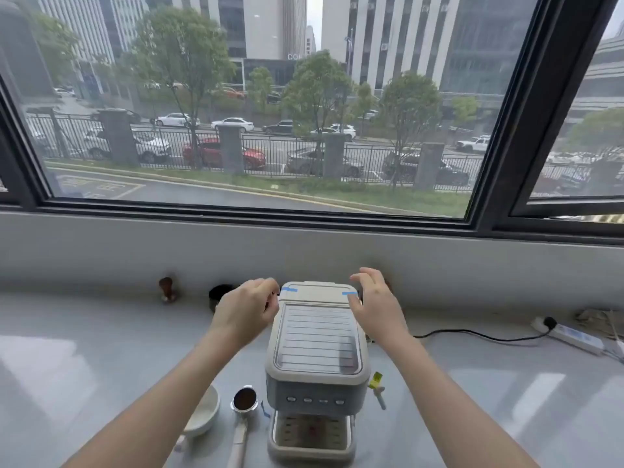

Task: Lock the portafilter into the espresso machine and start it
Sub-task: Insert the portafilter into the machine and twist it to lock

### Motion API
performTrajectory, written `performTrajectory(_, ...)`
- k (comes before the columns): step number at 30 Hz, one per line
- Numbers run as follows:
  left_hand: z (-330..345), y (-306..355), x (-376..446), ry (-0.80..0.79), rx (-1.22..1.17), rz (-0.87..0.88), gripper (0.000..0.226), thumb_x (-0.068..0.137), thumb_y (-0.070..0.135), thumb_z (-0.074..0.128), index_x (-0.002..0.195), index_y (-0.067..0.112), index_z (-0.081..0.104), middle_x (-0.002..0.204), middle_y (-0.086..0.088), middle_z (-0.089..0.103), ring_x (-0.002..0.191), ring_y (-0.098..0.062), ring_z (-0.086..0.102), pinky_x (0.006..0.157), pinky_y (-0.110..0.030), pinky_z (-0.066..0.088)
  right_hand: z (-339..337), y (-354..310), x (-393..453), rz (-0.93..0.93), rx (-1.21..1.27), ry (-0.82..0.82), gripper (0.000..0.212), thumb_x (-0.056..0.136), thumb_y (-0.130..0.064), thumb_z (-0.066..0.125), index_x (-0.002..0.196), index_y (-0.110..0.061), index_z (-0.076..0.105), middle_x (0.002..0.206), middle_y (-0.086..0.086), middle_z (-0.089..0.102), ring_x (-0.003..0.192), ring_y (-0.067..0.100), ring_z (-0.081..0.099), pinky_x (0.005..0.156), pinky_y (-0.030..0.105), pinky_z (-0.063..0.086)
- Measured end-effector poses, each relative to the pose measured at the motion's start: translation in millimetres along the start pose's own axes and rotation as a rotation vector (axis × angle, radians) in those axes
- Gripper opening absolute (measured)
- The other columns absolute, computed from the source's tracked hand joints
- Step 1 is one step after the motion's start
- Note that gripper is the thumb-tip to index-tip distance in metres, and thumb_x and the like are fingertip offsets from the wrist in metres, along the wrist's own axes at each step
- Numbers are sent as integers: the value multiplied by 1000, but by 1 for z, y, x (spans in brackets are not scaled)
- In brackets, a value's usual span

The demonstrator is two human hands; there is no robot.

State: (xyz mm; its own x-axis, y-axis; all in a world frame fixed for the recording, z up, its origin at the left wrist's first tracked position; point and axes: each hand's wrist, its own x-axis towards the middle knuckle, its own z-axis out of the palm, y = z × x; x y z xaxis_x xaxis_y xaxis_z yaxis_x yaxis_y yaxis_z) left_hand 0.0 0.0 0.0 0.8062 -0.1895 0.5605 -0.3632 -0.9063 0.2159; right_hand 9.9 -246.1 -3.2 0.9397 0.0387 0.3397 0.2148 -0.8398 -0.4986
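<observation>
A cream espresso machine [315, 352] stands on the pale counter, its button row and drip tray facing me. The portafilter [243, 405], its metal basket filled with dark coffee grounds and its cream handle pointing toward me, lies on the counter just left of the machine. My left hand [244, 310] hovers by the machine's rear left corner with fingers loosely curled and nothing in them. My right hand [373, 307] is by the rear right corner, fingers spread, near a strip of blue tape. Whether either hand touches the machine is unclear.
A white cup [202, 412] sits left of the portafilter. A wooden-handled tamper [166, 290] and a dark round container [219, 293] stand by the back wall. A black cable [479, 334] runs right to a power strip [570, 336]. The steam wand [378, 390] juts from the machine's right side.
</observation>
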Motion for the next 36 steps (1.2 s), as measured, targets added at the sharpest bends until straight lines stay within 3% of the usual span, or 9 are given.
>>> performTrajectory(5, 39, -13, -66, -151, -81, -203, 17, 89, 26, 44, 84, 16, 57, 81, 3, 64, 73, -24, 59, 55, -34, 44, 39, 13, -14, 90, -12, -123, 39, 92, -20, 46, 130, -15, 50, 152, -4, 33, 133, 19, 40, 101, 33, 38)
performTrajectory(12, 86, -36, -175, -331, -77, -479, 15, 94, 20, 44, 87, 10, 54, 82, -3, 56, 69, -28, 52, 54, -34, 32, 75, 14, -28, 121, 34, -39, 30, 91, -18, 45, 117, -15, 59, 146, 5, 43, 135, 24, 38, 107, 34, 34)
performTrajectory(17, 121, -42, -213, -622, -1, -571, 24, 96, 25, 39, 113, 12, 51, 111, -6, 59, 100, -27, 59, 65, -35, 44, 82, 14, -25, 131, 6, -49, 31, 94, -21, 41, 122, -17, 55, 139, 9, 42, 135, 25, 36, 109, 33, 30)
performTrajectory(19, 130, -42, -223, -722, 50, -596, 24, 96, 25, 39, 113, 10, 48, 114, -8, 57, 103, -28, 58, 73, -40, 50, 83, 15, -25, 111, 6, -56, 32, 94, -21, 41, 123, -16, 54, 138, 10, 42, 134, 25, 35, 110, 33, 29)
performTrajectory(21, 137, -43, -231, -781, 68, -631, 24, 95, 22, 41, 114, 9, 45, 118, -9, 54, 104, -29, 59, 71, -39, 46, 82, 16, -25, 113, 26, -58, 32, 93, -22, 42, 122, -17, 54, 137, 9, 42, 133, 25, 35, 107, 33, 31)
performTrajectory(24, 145, -44, -234, -798, 33, -699, 24, 91, 13, 43, 114, 6, 44, 117, -11, 53, 103, -32, 59, 68, -36, 41, 80, 15, -28, 165, 61, -56, 34, 91, -30, 44, 124, -25, 52, 145, 4, 36, 135, 22, 35, 102, 34, 36)
performTrajectory(29, 152, -49, -231, -718, -166, -912, 18, 85, 10, 51, 96, 4, 39, 88, -11, 52, 79, -34, 55, 65, -38, 45, 76, 15, -32, 287, 109, -90, 36, 91, -40, 44, 126, -33, 47, 145, 1, 32, 123, 24, 46, 81, 30, 34)
performTrajectory(36, 135, -51, -246, -639, -139, -802, 14, 84, 14, 50, 84, 12, 36, 71, -5, 53, 65, -32, 52, 51, -34, 36, 76, 15, -32, 325, 177, -108, 39, 93, -43, 44, 130, -33, 46, 142, 5, 36, 115, 25, 51, 83, 29, 35)
